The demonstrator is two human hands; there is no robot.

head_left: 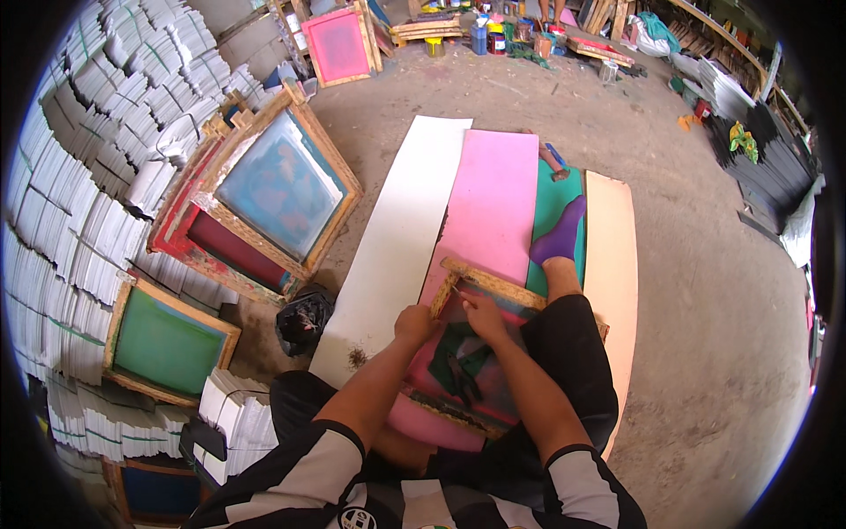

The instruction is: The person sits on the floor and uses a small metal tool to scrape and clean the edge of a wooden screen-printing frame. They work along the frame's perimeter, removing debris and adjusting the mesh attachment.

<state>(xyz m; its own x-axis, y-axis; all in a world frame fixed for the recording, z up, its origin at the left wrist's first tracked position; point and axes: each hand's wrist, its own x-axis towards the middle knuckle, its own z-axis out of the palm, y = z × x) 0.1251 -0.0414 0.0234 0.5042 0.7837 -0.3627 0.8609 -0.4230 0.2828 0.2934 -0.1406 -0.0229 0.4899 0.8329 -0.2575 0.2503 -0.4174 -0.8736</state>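
A wooden screen-printing frame (493, 284) with a see-through reddish mesh lies between my legs, over a pink sheet. My left hand (414, 325) is closed at its left side bar, just below the far left corner. My right hand (481, 316) is closed in a pinch beside that corner, over the mesh. From its fingers a thin, short tool (457, 290) points at the wood; its exact kind is too small to tell. Towards me, a dark green and black thing (463, 363) shows at the mesh; I cannot tell what it is.
Long white (401, 203), pink (493, 194), green and peach (610, 238) sheets lie on the floor. A hammer (557, 167) rests beyond my purple-socked foot (560, 231). At left, more screen frames (282, 189) lean by stacked white bundles (62, 229), near a black bag (304, 319).
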